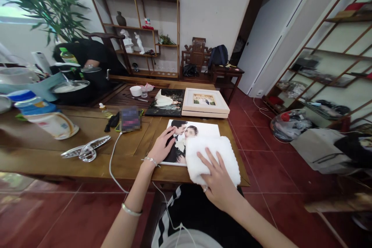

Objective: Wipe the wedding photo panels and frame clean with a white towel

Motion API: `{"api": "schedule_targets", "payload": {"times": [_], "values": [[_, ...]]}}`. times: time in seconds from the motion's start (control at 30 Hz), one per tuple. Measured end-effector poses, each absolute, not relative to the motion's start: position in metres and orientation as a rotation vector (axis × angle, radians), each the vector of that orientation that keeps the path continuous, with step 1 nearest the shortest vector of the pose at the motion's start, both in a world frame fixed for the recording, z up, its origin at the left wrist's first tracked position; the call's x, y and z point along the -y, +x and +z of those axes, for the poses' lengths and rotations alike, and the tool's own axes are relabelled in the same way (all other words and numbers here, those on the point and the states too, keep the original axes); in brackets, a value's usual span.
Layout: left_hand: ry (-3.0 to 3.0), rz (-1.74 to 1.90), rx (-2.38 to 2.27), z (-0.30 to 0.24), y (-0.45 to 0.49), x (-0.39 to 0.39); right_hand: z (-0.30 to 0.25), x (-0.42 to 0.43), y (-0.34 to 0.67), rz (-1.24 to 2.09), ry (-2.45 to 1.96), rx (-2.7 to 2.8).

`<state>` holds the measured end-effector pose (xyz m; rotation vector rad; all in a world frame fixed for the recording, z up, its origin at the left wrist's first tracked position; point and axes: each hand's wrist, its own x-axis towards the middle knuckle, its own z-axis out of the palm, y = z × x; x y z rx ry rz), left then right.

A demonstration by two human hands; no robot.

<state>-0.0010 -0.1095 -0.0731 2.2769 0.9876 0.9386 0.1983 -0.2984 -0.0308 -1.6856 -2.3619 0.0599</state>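
Head view: the left hand [161,145] lies flat on the near left part of a wedding photo print [203,128], fingers extended and slightly spread, palm down, gripping nothing. A beaded bracelet sits at that wrist and a bangle further up the forearm. The right hand [217,180] rests palm down on a folded white towel [213,153], fingers open and splayed over the cloth, pressing rather than clutching; a ring shows on one finger. The towel covers the near right corner of the print, which lies at the near edge of the wooden table [130,162].

No writing can be read; the label on the tipped bottle [46,118] at the left is too blurred.

Just beyond the print lie a dark photo album [165,102] and a cream framed picture [205,102], side by side. A phone [130,119] sits left of the print, its white cable [112,159] trailing off the near edge. Metal tongs [85,150] lie further left.
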Motion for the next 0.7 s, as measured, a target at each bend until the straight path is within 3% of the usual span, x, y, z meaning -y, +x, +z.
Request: {"api": "schedule_targets", "payload": {"times": [0.43,0.7], "values": [[2.320,0.943,-1.012,-0.073,-0.001,0.108,-0.018,0.179,0.227,0.090,-1.732,2.261],[2.319,0.967,-1.031,-0.074,0.001,0.109,-0.020,0.200,0.213,0.063,-1.680,2.349]]}}
